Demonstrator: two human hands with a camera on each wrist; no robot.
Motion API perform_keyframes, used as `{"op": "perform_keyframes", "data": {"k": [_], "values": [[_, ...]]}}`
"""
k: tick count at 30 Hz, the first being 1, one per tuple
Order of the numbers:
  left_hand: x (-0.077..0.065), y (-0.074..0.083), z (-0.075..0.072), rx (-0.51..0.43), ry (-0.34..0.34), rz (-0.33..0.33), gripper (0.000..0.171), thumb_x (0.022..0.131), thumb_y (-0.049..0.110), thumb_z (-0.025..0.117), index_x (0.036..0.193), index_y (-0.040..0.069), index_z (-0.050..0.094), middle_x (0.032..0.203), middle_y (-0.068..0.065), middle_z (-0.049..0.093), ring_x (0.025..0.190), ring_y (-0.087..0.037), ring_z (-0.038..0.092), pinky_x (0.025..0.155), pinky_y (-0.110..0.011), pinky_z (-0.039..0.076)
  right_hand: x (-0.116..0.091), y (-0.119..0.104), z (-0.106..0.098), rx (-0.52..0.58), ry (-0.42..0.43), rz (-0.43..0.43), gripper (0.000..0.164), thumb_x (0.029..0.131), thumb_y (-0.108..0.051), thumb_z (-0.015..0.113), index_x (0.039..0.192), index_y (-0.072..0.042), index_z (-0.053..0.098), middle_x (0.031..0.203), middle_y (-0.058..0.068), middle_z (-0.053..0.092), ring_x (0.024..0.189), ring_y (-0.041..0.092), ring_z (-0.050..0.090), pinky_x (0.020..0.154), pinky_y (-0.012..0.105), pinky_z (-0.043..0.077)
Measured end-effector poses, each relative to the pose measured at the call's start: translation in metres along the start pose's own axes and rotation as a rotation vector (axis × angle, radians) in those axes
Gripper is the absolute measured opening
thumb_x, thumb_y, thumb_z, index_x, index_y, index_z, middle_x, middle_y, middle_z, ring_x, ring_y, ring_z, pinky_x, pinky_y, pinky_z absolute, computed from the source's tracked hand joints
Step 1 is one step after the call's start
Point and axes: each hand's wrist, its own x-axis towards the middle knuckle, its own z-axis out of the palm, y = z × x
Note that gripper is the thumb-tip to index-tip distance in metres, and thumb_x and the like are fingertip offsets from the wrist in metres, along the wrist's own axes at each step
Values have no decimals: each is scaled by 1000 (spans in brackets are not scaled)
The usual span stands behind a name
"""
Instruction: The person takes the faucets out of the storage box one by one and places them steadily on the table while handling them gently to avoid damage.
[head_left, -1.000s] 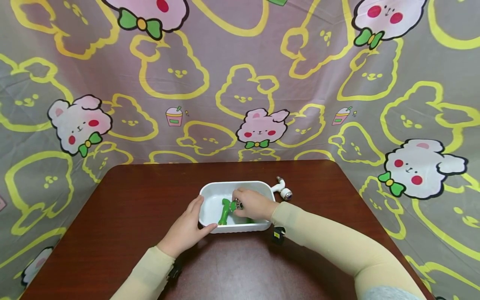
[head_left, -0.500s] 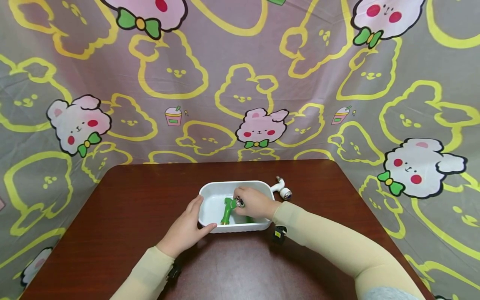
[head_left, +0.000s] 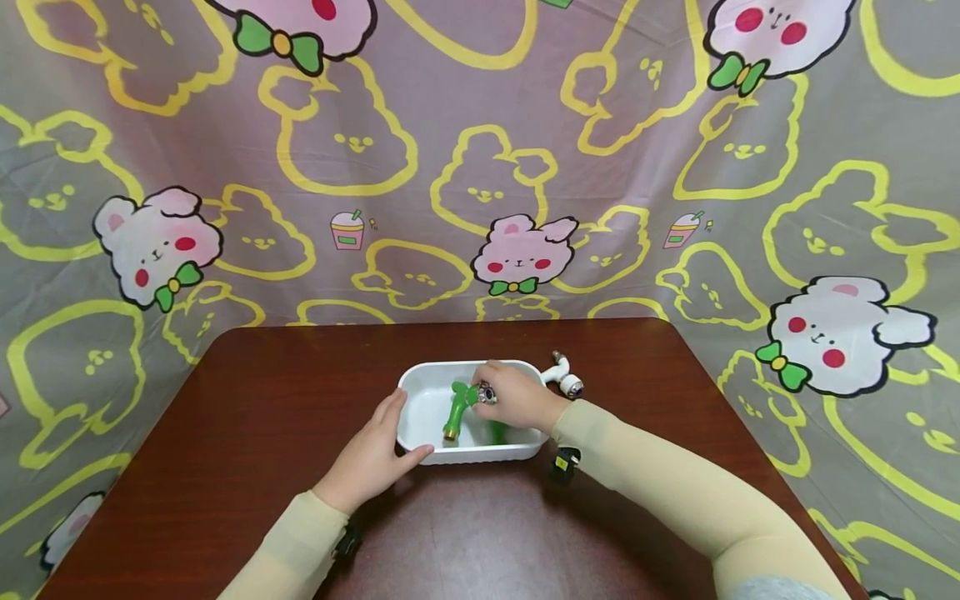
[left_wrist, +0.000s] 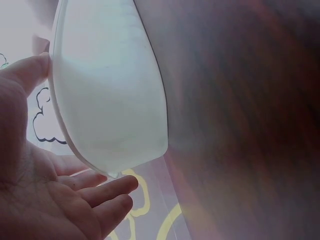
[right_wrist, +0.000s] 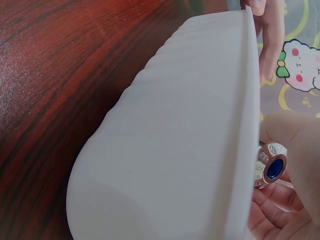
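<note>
A white plastic basin (head_left: 480, 455) stands on the table. Inside it my right hand (head_left: 525, 398) grips a green faucet (head_left: 455, 412) by its silver knob end. The faucet's long green spout points down toward the basin's near side, brass-coloured at the tip. In the right wrist view the knob (right_wrist: 272, 167), with a blue centre, shows between thumb and fingers beyond the basin wall. Another green piece (head_left: 498, 432) lies under my right hand, mostly hidden. My left hand (head_left: 365, 454) rests at the basin's left end, thumb on the near rim, fingers extended along the outer side.
A white faucet (head_left: 564, 380) with metal ends lies on the table just right of the basin. The dark red-brown table (head_left: 285, 400) reaches back to a patterned curtain (head_left: 420, 167), which also hangs along both sides.
My right hand has raised the green faucet and shifted it slightly right and away, so its spout tip now shows above the near rim. The left hand and basin have stayed in place.
</note>
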Motion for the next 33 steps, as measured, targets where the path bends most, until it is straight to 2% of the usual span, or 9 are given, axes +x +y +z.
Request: {"op": "perform_keyframes", "data": {"k": [5, 14, 22, 33], "values": [[0, 1, -1, 3, -6, -10, 96, 91, 44, 78, 156, -9, 31, 161, -30, 34, 141, -43, 49, 109, -53, 48, -2, 1, -4, 4, 33, 22, 34, 89, -27, 79, 115, -9, 66, 109, 4, 66, 94, 17, 67, 88, 35, 57], [0, 4, -2, -7, -17, -21, 96, 91, 43, 78, 156, -9, 30, 161, -30, 33, 142, -43, 48, 110, -53, 47, -8, 6, -12, 83, 77, 84, 34, 90, -26, 78, 117, -10, 65, 115, 3, 67, 101, 15, 64, 93, 35, 55], [0, 3, -2, 1, -8, -13, 97, 91, 43, 78, 156, -10, 30, 161, -31, 34, 142, -44, 48, 111, -53, 46, -15, 7, -21, 134, 94, 148, 35, 90, -26, 80, 116, -12, 63, 110, 1, 65, 93, 12, 61, 83, 31, 55], [1, 2, -1, 2, -8, -12, 98, 90, 45, 79, 156, -10, 31, 161, -30, 34, 142, -43, 47, 111, -52, 46, -22, 9, -28, 181, 161, 178, 32, 88, -24, 82, 110, -13, 62, 101, -2, 62, 87, 12, 61, 77, 27, 55]]}}
